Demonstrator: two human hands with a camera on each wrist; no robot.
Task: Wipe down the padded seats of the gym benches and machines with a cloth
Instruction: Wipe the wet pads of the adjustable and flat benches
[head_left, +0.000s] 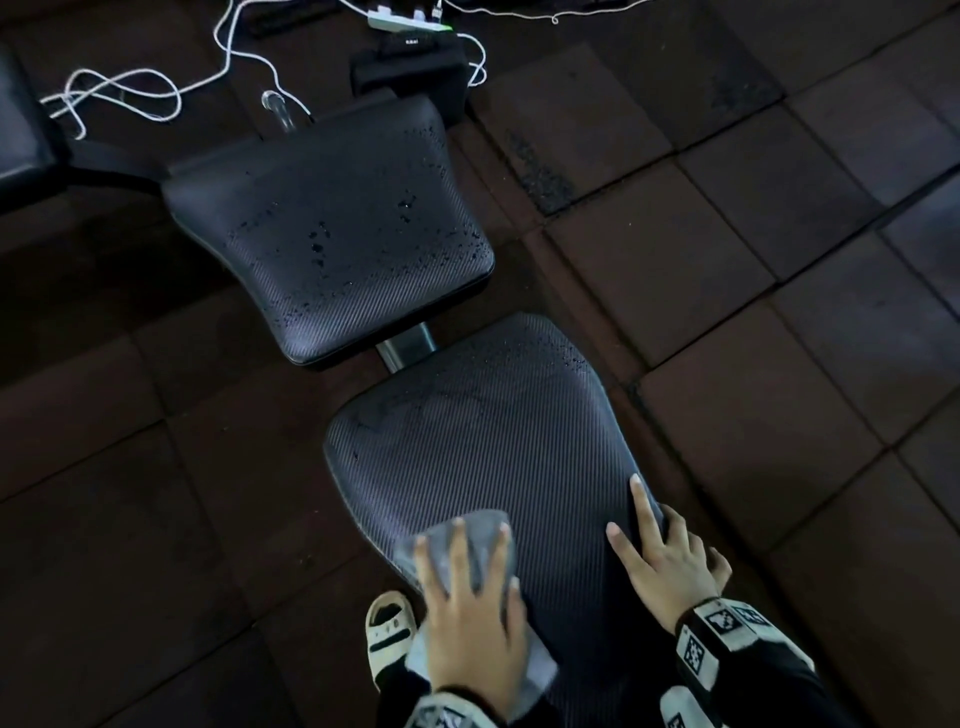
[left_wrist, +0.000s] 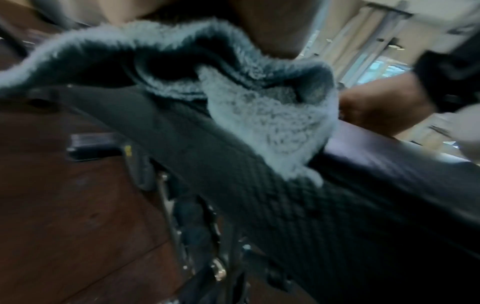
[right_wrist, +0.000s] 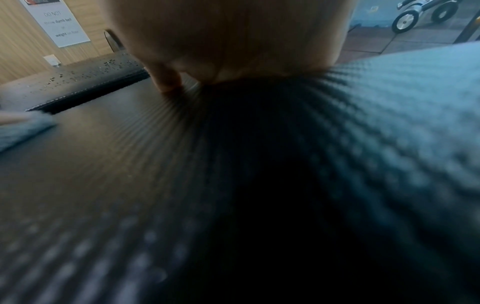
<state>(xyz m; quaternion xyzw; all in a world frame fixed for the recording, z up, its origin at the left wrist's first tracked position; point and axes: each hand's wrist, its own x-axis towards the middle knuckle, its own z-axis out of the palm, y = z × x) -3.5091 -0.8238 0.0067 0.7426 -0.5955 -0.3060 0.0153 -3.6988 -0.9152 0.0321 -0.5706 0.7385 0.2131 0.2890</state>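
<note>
The bench runs from about 5 o'clock near the person up toward 11 o'clock, and the wiping has to follow that long axis. Its larger near pad (head_left: 483, 441) takes up the lower middle of the head view; only its far right corner, at about 1 o'clock on the pad, shows droplets. The far pad (head_left: 332, 223) lies beyond a short gap crossed by the metal frame bar (head_left: 408, 345), at 11 o'clock from the hands, and is speckled with droplets over most of its top, so I judge it the part left to wipe. The grey cloth (head_left: 467, 540) lies at the near pad's left edge, about 7 o'clock on that pad, and partly hangs over the side. The left hand (head_left: 470, 618) presses it flat with fingers spread and straight, not curled round it. The right hand (head_left: 662, 556) rests on the pad's right edge at about 4 o'clock, index finger and thumb extended, the other fingers dropping over the side, holding nothing. The left hand is the one carrying the cloth, and the wet surface lies straight ahead of it toward 11 o'clock; a push along the bench would meet the gap before the far pad.
</note>
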